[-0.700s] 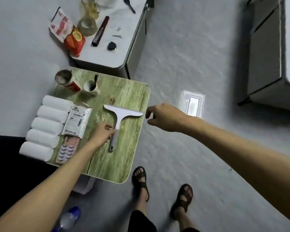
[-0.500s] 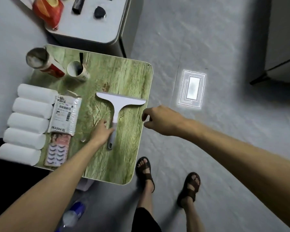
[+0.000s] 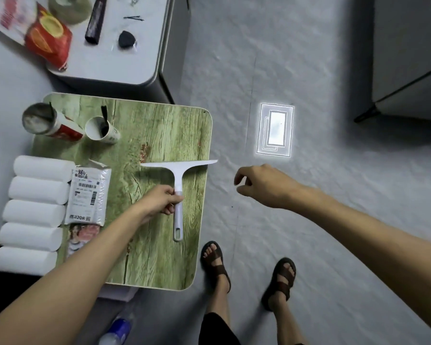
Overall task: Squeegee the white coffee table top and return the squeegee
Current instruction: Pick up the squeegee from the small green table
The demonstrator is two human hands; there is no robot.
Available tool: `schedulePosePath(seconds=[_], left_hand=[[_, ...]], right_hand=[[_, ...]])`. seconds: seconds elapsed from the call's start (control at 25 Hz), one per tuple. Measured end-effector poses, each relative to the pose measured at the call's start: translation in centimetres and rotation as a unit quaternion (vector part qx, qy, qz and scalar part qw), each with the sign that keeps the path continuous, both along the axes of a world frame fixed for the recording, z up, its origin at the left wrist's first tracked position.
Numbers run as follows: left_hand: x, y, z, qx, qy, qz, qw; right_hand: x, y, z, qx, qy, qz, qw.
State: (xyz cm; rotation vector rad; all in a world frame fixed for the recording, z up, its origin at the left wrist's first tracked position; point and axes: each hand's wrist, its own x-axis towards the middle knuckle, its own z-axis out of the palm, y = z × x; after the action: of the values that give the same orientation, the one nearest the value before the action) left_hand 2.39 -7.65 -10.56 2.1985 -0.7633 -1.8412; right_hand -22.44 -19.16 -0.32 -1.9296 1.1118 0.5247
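A white T-shaped squeegee (image 3: 177, 175) lies on the green wood-grain table (image 3: 159, 130), its blade reaching past the table's right edge. My left hand (image 3: 159, 200) grips the upper part of its handle with thumb and fingers. My right hand (image 3: 261, 185) hovers over the grey floor to the right of the table, fingers loosely curled and apart, holding nothing. A white table (image 3: 125, 63) stands behind the green one at the top left.
On the green table's left side lie several white rolls (image 3: 35, 212), a plastic packet (image 3: 88, 195), a red can (image 3: 47, 124) and a paper cup (image 3: 101, 130). The white table carries a red snack bag (image 3: 49, 38) and small items. My sandalled feet (image 3: 215, 260) stand by the table's near corner. A bottle (image 3: 116, 329) lies on the floor.
My left hand has closed on the squeegee handle, and the blade now overhangs the right table edge. My right hand has drawn away from the table, out over the floor.
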Motion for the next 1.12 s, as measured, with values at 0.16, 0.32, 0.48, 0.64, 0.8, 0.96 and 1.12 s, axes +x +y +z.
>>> schedulePosePath(seconds=[0.16, 0.32, 0.48, 0.64, 0.8, 0.96, 1.12], left_hand=[[-4.4, -5.8, 11.1, -0.064, 0.116, -0.018, 0.991], [-10.7, -11.6, 23.1, -0.149, 0.176, -0.036, 0.972], [-18.0, -18.2, 33.7, -0.220, 0.167, -0.023, 0.961], [-25.3, -24.9, 40.8, -0.282, 0.162, 0.013, 0.946], [-31.7, -32.7, 45.9, -0.316, 0.173, 0.019, 0.933], [-35.3, -40.1, 48.6, -0.328, 0.135, -0.016, 0.935], [-36.7, -49.8, 48.2, -0.350, 0.056, -0.132, 0.926]], right_hand=[[-4.0, -1.5, 7.8, -0.019, -0.016, -0.052, 0.998], [-8.4, -2.7, 17.1, -0.019, -0.059, -0.099, 0.993], [-13.9, -6.6, 27.1, -0.012, -0.130, -0.167, 0.977], [-19.3, -11.8, 33.7, -0.091, -0.158, -0.179, 0.967], [-24.0, -19.0, 38.2, -0.156, -0.183, -0.206, 0.949], [-26.5, -26.2, 40.5, -0.150, -0.203, -0.246, 0.936], [-28.3, -35.7, 39.1, -0.215, -0.173, -0.270, 0.922]])
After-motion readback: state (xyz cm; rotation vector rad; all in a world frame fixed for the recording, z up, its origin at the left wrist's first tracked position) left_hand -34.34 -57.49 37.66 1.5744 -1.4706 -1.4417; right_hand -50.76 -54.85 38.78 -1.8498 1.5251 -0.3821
